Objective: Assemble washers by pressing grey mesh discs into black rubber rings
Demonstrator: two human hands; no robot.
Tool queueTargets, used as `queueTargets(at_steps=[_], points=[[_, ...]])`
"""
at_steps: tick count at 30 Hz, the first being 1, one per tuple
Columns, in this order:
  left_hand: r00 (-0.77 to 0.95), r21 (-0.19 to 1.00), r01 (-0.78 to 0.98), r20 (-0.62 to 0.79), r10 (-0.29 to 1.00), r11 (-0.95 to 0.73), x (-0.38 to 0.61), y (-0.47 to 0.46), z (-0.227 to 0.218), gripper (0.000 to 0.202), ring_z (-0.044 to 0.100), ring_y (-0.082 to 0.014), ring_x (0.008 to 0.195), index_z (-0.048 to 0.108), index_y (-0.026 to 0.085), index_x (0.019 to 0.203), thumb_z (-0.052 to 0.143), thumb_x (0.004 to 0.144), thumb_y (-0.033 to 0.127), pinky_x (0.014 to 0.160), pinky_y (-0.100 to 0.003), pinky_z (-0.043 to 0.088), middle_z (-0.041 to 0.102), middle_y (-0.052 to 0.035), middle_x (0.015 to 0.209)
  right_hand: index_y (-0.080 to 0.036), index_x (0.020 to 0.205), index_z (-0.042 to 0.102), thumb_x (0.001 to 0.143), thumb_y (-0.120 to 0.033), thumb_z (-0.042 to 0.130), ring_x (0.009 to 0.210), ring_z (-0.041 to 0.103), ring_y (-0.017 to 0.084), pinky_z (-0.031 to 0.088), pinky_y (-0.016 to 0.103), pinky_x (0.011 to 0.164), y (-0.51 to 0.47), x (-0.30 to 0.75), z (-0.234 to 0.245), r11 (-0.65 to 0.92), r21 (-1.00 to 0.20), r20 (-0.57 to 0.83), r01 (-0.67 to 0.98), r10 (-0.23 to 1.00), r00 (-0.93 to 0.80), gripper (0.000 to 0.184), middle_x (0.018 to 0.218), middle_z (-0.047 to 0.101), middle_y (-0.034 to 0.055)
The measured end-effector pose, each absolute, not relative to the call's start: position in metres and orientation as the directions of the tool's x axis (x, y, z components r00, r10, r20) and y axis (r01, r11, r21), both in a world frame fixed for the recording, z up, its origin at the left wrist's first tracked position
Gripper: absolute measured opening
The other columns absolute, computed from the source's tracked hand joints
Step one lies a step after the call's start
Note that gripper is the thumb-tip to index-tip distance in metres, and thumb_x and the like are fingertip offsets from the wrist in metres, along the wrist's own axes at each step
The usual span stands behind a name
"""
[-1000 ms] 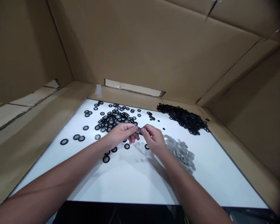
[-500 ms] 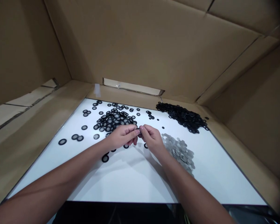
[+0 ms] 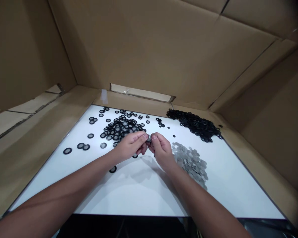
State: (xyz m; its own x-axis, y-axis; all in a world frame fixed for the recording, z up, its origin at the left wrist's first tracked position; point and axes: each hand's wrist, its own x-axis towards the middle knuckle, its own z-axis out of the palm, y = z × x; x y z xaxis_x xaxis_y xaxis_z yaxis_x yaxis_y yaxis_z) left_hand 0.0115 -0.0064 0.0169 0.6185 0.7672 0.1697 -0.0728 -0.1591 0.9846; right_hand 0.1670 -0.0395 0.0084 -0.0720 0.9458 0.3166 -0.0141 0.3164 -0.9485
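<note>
Above the white tabletop point(image 3: 136, 191), my left hand point(image 3: 134, 145) and my right hand point(image 3: 162, 148) meet, thumbs and fingers pinched on one small grey disc with a dark rim point(image 3: 149, 138). Fingertips cover part of it, so I cannot tell how the rim sits around the disc. Just behind my left hand lies a heap of grey discs in black rings point(image 3: 121, 127). A pile of plain grey discs point(image 3: 191, 162) is beside my right wrist and forearm, which partly hide it.
At the back right is a tangled heap of black rings point(image 3: 193, 123). Several ringed discs lie scattered at left, one near the front point(image 3: 113, 169). Small dark pieces point(image 3: 161, 125) sit between the heaps. Cardboard walls point(image 3: 144, 49) enclose the table's back and sides.
Between my fingertips the disc has tilted, and its grey face shows where mostly a dark edge did. My right fingers have shifted slightly, nearly hiding a ring on the table below.
</note>
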Motion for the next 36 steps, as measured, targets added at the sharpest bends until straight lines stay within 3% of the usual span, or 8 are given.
queueTargets(at_steps=[7,15,19,24,28,36], points=[[0.588,0.982,-0.054,0.176,0.79,-0.179,0.013,-0.011,0.02,0.039,0.046,-0.0074,0.048,0.046,0.018,0.073,0.043,0.097,0.048,0.047,-0.019,0.037,0.055,0.0038,0.055,-0.021,0.07,0.043,0.097,-0.04,0.047,0.048,0.031,0.009,0.026,0.024,0.046,-0.042,0.166,0.006,0.34,-0.94,0.34,-0.018,0.94,-0.027,0.033,0.055,0.035,-0.0067],[0.754,0.959,0.041,0.154,0.638,-0.28,-0.001,-0.001,0.032,0.032,0.047,-0.0081,0.048,0.054,0.017,0.081,0.042,0.097,0.042,0.049,-0.02,0.04,0.059,0.0022,0.059,-0.021,0.068,0.041,0.098,-0.041,0.042,0.055,0.036,0.012,0.031,0.027,0.054,-0.047,0.178,0.013,0.401,-0.868,0.386,0.294,0.916,-0.108,0.037,0.059,0.04,-0.0034],[0.755,0.94,0.081,0.16,0.636,-0.333,-0.001,0.0,0.033,0.032,0.048,-0.0085,0.048,0.055,0.017,0.08,0.043,0.097,0.041,0.049,-0.02,0.04,0.059,0.0018,0.06,-0.021,0.066,0.041,0.098,-0.042,0.041,0.056,0.037,0.012,0.032,0.027,0.055,-0.044,0.181,0.016,0.426,-0.82,0.403,0.381,0.904,-0.142,0.039,0.06,0.04,-0.0024],[0.657,0.904,0.146,0.214,0.723,-0.401,0.002,-0.002,0.031,0.034,0.048,-0.0082,0.048,0.051,0.018,0.074,0.04,0.098,0.039,0.052,-0.02,0.039,0.059,0.0029,0.057,-0.021,0.068,0.041,0.099,-0.047,0.038,0.053,0.038,0.011,0.032,0.026,0.053,-0.039,0.181,0.015,0.352,-0.877,0.302,0.327,0.933,-0.194,0.04,0.058,0.043,-0.003],[0.614,0.904,0.153,0.231,0.755,-0.4,0.007,-0.005,0.028,0.038,0.048,-0.0083,0.05,0.048,0.018,0.068,0.039,0.099,0.039,0.056,-0.021,0.04,0.057,0.0033,0.055,-0.02,0.068,0.041,0.098,-0.047,0.041,0.052,0.037,0.01,0.03,0.026,0.052,-0.039,0.177,0.012,0.338,-0.891,0.305,0.303,0.94,-0.153,0.041,0.058,0.043,-0.0034],[0.447,0.928,0.14,0.251,0.859,-0.344,0.014,-0.01,0.02,0.042,0.048,-0.0102,0.053,0.047,0.018,0.065,0.04,0.098,0.044,0.056,-0.022,0.039,0.053,0.0031,0.054,-0.021,0.07,0.042,0.096,-0.051,0.043,0.051,0.035,0.01,0.028,0.025,0.049,-0.038,0.167,0.008,0.292,-0.951,0.279,0.103,0.953,-0.119,0.04,0.056,0.038,-0.0048]])
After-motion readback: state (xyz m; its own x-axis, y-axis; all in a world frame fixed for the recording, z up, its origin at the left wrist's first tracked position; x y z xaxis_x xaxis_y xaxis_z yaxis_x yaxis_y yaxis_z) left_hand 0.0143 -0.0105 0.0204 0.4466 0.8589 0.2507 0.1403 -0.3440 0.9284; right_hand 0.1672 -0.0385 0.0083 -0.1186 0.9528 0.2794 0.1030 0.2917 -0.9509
